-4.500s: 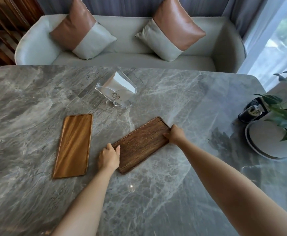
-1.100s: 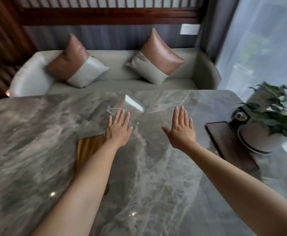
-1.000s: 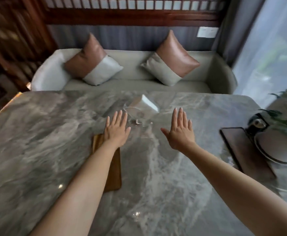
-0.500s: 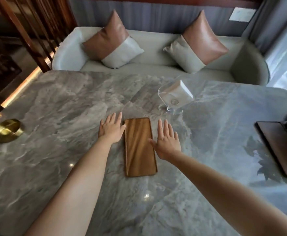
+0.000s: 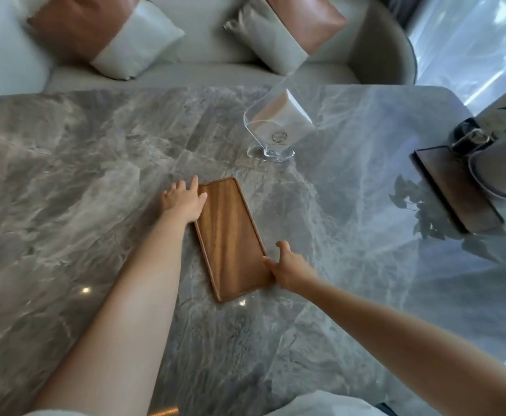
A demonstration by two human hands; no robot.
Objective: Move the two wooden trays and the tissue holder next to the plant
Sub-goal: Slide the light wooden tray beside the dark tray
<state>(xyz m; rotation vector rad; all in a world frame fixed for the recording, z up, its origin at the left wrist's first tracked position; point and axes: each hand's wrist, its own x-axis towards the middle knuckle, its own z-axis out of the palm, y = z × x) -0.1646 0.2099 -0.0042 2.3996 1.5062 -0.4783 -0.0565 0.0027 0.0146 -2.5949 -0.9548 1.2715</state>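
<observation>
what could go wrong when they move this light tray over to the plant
1. The left hand and right hand only touch opposite edges of the light wooden tray; with so shallow a hold it could slip on lifting.
2. The clear tissue holder stands on a small base just beyond the tray, so a swing toward the plant pot might knock it over.
3. The dark tray already lies beside the pot, so the landing spot looks tight.

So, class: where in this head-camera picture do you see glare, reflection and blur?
Head view: bright window glare at upper right; the plant's leaves mirrored on the glossy marble table by the dark tray; small light spots near the light tray; cushions smeared at the top edge.
</observation>
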